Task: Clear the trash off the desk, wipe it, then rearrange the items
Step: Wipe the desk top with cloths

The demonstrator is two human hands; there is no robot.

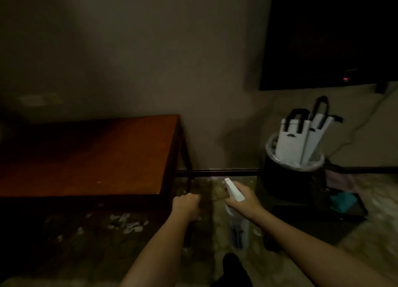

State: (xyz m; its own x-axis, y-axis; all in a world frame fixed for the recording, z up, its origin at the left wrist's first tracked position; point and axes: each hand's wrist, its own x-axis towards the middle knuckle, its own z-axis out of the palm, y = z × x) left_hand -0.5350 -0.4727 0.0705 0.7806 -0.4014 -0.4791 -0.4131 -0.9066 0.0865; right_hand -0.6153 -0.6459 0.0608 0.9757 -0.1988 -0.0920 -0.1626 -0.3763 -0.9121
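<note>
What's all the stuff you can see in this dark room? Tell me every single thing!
desk: one, reddish-brown wood, left side, against the wall
bin: one, black with a clear liner, on the floor right of the desk
paper bags: two, it seems, white with black handles, standing in the bin
screen: one, black, upper right
cloth: one, teal, on the floor right of the bin
spray bottle: one, white nozzle and clear body, held in the right hand
left hand: one, fingers curled, by the desk's near right corner; too dark to tell if it holds anything
right hand: one, holds the spray bottle
</note>
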